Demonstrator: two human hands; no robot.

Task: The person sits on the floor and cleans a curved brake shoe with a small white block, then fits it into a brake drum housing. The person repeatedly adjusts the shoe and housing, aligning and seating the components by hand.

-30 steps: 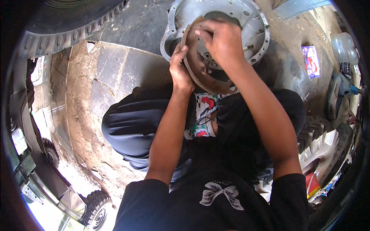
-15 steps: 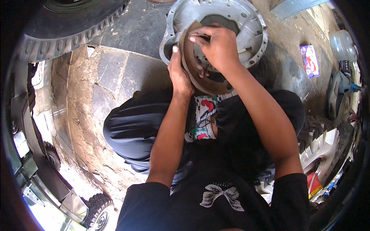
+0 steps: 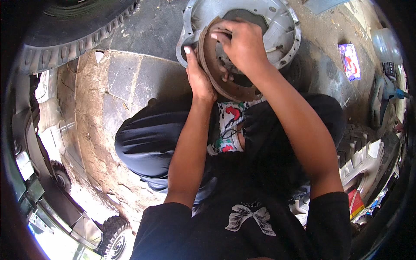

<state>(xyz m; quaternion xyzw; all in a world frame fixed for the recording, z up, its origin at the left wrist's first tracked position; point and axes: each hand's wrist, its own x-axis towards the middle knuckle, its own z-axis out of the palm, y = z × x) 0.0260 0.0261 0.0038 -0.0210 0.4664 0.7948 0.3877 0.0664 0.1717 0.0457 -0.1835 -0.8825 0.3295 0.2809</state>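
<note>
A rusty brown curved metal band, which looks like a brake shoe (image 3: 237,92), is held up on edge in front of me. My left hand (image 3: 201,84) is wrapped round its left side, thumb along the outside and fingertips showing inside the curve. Near the band's upper end, my right hand (image 3: 246,48) is closed, fingers pinched against the inner face. Whatever sits between those fingers is too small or hidden to make out. Just beyond both hands lies a round grey cast-metal housing (image 3: 294,47) with bolt holes along its rim.
A large tyre (image 3: 82,45) is at the upper left. On the right are a purple-and-white packet (image 3: 349,61), a clear plastic container (image 3: 386,47) and another tyre (image 3: 362,160). My crossed legs (image 3: 147,138) are close below the band. A vehicle part with wheels (image 3: 116,242) is at lower left.
My right hand has shifted slightly left and up along the band's inner face. The left hand and the band have moved a little up and left; the grip looks the same.
</note>
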